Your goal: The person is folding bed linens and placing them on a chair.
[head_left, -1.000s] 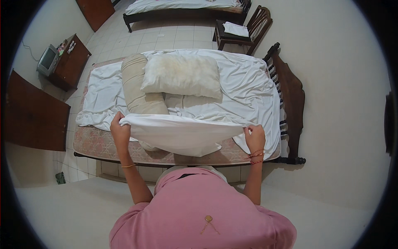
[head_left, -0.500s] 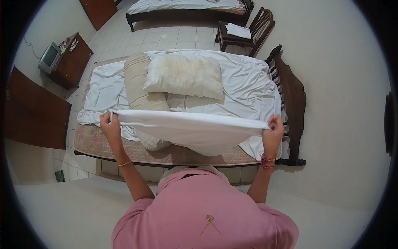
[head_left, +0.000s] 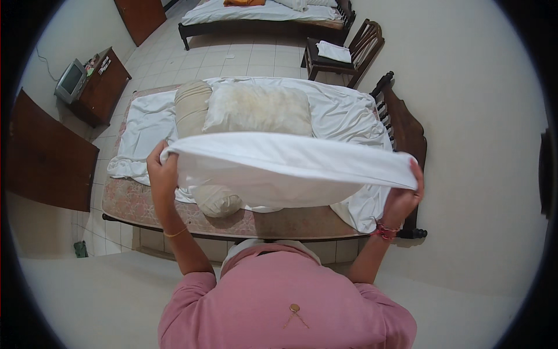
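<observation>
A white cloth (head_left: pixel 279 160) is stretched between my two hands above the near part of the bed; its layers part along the middle, and I cannot tell if it is a pillowcase or a sheet. My left hand (head_left: pixel 163 166) is closed on its left end. At the other end, my right hand (head_left: pixel 408 189) grips the cloth with its fingers partly behind the fabric. Beyond it lie a cream, stained pillow (head_left: pixel 258 107) and a long beige bolster (head_left: pixel 192 107), whose near end shows below the cloth. Both rest on a rumpled white sheet (head_left: pixel 346 113).
The bare patterned mattress (head_left: pixel 139 200) shows along the near side. A dark wooden headboard (head_left: pixel 404 122) stands at the right. Farther off are a chair (head_left: pixel 328 67) with folded white cloth, a second bed (head_left: pixel 261 27), and a cabinet (head_left: pixel 104 87) beside a small television (head_left: pixel 71 80).
Both hands have raised the cloth, and the right hand has moved outward to the right. The cloth's layers have spread apart more. The view has tilted slightly, showing more of the far bed.
</observation>
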{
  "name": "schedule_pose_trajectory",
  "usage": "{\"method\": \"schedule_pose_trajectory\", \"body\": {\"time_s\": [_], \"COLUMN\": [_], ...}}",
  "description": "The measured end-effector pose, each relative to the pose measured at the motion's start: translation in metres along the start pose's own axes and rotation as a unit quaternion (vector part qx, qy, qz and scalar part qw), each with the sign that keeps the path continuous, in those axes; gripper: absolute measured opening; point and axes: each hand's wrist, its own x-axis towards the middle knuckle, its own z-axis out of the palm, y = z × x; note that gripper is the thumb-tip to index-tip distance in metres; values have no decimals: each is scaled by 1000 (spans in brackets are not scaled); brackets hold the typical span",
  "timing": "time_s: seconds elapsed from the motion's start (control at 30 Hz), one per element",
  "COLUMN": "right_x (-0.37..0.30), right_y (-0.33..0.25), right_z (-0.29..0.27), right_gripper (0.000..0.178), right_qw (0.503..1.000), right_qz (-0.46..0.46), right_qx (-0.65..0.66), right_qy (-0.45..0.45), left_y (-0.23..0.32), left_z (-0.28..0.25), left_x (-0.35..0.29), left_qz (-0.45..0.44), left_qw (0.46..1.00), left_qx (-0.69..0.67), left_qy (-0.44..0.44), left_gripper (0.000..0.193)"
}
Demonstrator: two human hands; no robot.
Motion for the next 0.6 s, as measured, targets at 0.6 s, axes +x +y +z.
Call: {"method": "schedule_pose_trajectory", "body": {"time_s": [0.6], "right_x": [17], "right_y": [22], "right_z": [9], "right_gripper": [32], "right_qw": [980], "right_qz": [175], "right_qx": [-34], "right_qy": [84], "left_y": [-8], "left_z": [21], "left_x": [23], "left_qz": [-124], "left_qw": [967], "left_qx": [-160], "left_qy": [-152], "left_gripper": [34]}}
